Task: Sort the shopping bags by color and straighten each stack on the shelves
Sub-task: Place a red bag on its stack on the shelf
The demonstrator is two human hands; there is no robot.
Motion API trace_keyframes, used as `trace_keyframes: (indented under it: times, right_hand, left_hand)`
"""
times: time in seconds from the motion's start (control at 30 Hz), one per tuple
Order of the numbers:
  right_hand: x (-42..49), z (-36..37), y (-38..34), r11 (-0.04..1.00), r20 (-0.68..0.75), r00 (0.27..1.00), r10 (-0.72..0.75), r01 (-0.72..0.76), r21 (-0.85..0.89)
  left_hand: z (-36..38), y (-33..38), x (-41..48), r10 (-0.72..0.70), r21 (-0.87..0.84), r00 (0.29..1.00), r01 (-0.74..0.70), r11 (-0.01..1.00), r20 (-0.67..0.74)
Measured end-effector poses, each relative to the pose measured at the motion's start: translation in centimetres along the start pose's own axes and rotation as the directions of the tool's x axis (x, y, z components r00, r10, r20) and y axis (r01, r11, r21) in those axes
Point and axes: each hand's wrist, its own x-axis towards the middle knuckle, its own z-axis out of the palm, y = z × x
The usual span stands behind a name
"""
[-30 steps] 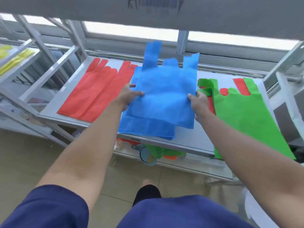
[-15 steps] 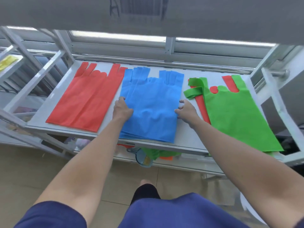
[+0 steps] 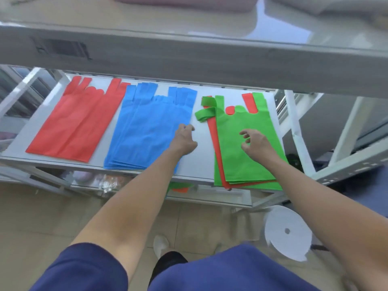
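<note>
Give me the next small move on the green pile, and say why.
Probably pinch the top green bag with the right hand, poised over it, and lift it off: a red bag lies in that pile, showing along its left edge and between the handles, and belongs on the red stack.

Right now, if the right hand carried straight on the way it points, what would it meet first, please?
Most likely the top green bag: the right hand is over it, fingers loosely curled, aimed forward and leftward. Its height above the bag is unclear.
</note>
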Motion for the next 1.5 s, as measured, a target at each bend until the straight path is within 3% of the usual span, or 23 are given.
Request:
trace_keyframes:
  times: [0.13,0.3,0.63,0.83,0.93,1.1,1.2,1.23,1.37,1.43,1.5]
  right_hand:
    - [-1.9,0.1,4.3,0.997,0.086,0.995,-0.046,0.051,-0.054]
    - [-3.6,2.3,7.5,0.943,0.314,0.925,-0.213,0.278,-0.181]
    - [-4.3,3.6,10.1,0.877,0.347,0.878,-0.329,0.420,-0.234]
    - [-4.2,3.1,10.2,0.920,0.264,0.904,-0.337,0.376,-0.111]
    - [-3.6,2.9,10.5,0.955,0.179,0.939,-0.294,0.295,0.018]
    - [-2.4,1.8,10.1,0.978,0.117,0.991,-0.071,0.046,0.202]
    - [-1.7,1.4,10.2,0.949,0.151,0.988,0.031,-0.077,0.307]
    - [-1.6,1.3,10.2,0.929,0.157,0.986,0.062,-0.114,0.352]
    - [-1.8,0.6,10.2,0.880,0.117,0.982,0.146,-0.183,0.438]
    - [-1.9,0.1,10.4,0.910,0.011,0.992,0.122,-0.117,0.398]
    - [-2.4,-0.7,9.8,0.932,-0.112,0.991,0.078,-0.032,0.362]
  left_hand:
    - [5.6,2.0,-3.2,0.087,0.010,0.996,-0.087,0.996,0.028]
    - [10.6,2.5,-6.6,0.201,0.056,0.979,-0.199,0.978,-0.030]
    - [12.9,4.4,-9.0,0.070,-0.009,0.997,-0.070,0.998,-0.035]
    - [14.1,4.8,-8.6,-0.022,-0.068,0.998,0.018,0.998,-0.063]
    - [14.2,5.7,-9.0,-0.124,-0.246,0.991,0.107,0.963,-0.053]
    - [13.8,7.7,-8.6,-0.426,-0.619,0.902,0.376,0.690,0.073]
    - [13.7,8.0,-7.7,-0.504,-0.767,0.846,0.438,0.469,0.175]
    - [13.5,8.1,-7.3,-0.516,-0.774,0.837,0.445,0.451,0.180]
    - [13.8,7.3,-4.4,-0.544,-0.669,0.820,0.507,0.544,0.179]
    - [13.8,8.2,-3.2,-0.529,-0.687,0.824,0.504,0.523,0.203]
    - [11.9,10.2,-2.6,-0.480,-0.683,0.862,0.449,0.576,0.162]
